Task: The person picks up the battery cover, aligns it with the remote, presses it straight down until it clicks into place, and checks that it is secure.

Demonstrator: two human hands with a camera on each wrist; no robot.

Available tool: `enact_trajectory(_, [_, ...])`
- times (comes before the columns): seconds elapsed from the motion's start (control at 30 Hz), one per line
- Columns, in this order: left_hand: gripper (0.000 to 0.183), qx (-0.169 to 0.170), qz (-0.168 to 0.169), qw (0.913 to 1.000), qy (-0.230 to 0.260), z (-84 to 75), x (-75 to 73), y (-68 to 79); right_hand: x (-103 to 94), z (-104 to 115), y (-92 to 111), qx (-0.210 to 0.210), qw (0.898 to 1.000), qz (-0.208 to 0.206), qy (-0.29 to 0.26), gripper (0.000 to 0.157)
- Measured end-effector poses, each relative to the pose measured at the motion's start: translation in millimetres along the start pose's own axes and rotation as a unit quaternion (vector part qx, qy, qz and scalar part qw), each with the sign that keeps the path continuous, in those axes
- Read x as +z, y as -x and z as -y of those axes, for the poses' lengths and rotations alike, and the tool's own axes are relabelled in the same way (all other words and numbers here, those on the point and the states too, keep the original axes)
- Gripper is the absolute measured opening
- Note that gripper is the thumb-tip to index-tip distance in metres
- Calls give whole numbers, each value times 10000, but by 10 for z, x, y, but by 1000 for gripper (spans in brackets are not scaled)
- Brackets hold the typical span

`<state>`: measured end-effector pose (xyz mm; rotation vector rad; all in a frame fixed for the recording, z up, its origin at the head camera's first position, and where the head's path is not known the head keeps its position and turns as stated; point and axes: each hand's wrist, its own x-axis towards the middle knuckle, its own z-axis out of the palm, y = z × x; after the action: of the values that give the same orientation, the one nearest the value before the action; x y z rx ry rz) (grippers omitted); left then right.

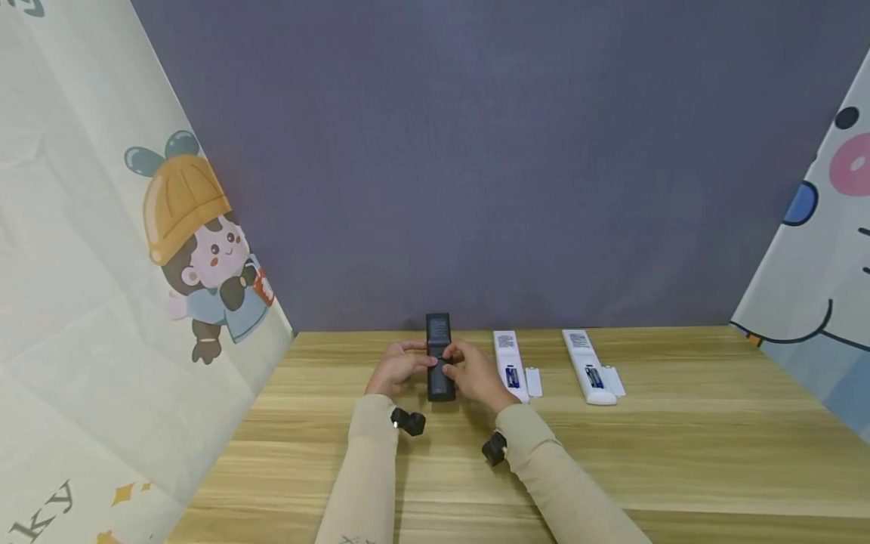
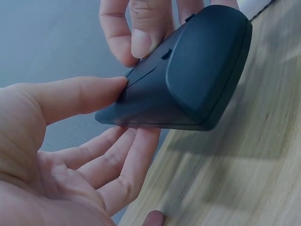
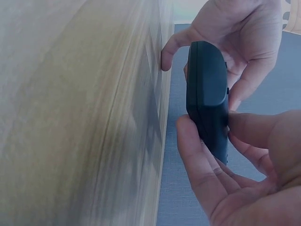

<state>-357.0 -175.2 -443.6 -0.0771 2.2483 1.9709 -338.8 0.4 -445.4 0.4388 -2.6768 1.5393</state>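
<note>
A black remote control (image 1: 438, 328) is held between both hands with its back face up, over the table. My left hand (image 1: 394, 370) grips its left side, thumb on the back face and fingers underneath, as the left wrist view shows. From the other side my right hand (image 1: 479, 378) holds it too, its thumb on the back near the cover seam and its fingers on the opposite face. In the left wrist view the remote's rounded end (image 2: 211, 61) points toward the camera, raised off the wood. The remote's button side is hidden.
To the right lies a white remote (image 1: 506, 355) with batteries showing in its uncovered compartment and a white cover (image 1: 534, 382) beside it. Further right is a second white remote (image 1: 583, 363) in like state, its cover (image 1: 615, 381) alongside. Behind the wooden table (image 1: 680, 453) rises a grey panel (image 1: 503, 166).
</note>
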Motion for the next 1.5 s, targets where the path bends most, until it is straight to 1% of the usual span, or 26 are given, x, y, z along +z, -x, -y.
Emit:
enact_trajectory(0.1, [53, -21, -14, 10000, -51, 2, -3, -7, 5, -9, -5, 27, 10000, -9, 48, 13])
enact_trajectory(0.3, [49, 43, -44, 9996, -261, 12, 6, -7, 28, -35, -13, 164, 9999, -23, 45, 26])
enact_trajectory(0.47, [46, 23, 0, 9996, -287, 29, 22, -4, 42, -61, -20, 184, 9998, -23, 75, 33])
enact_trajectory(0.57, [44, 5, -46, 9996, -286, 35, 31, -11, 41, -68, -20, 154, 9998, 55, 101, 38])
enact_trajectory(0.8, [43, 34, -218, 9986, -488, 43, 51, -12, 47, -100, -25, 287, 9987, 394, 122, 50])
enact_trajectory(0.9, [47, 59, -236, 9982, -539, 49, 67, -8, 45, -115, -35, 189, 9980, 504, 319, 53])
enact_trajectory(1.1, [58, -49, -162, 9966, -806, 49, 109, 1, 40, -116, -30, 192, 9962, 737, 413, 65])
enact_trajectory(1.13, [58, -56, -170, 9961, -867, 52, 115, -2, 40, -114, -27, 202, 9960, 760, 425, 67])
enact_trajectory(1.2, [59, -72, -186, 9954, -941, 59, 125, -10, 38, -117, -28, 143, 9952, 742, 630, 70])
enact_trajectory(1.3, [59, -56, -274, 9945, -1007, 70, 137, -27, 47, -123, -27, 73, 9943, 765, 735, 74])
enact_trajectory(1.5, [57, 128, -490, 9916, -1194, 73, 169, -21, 63, -136, -25, 92, 9932, 842, 798, 77])
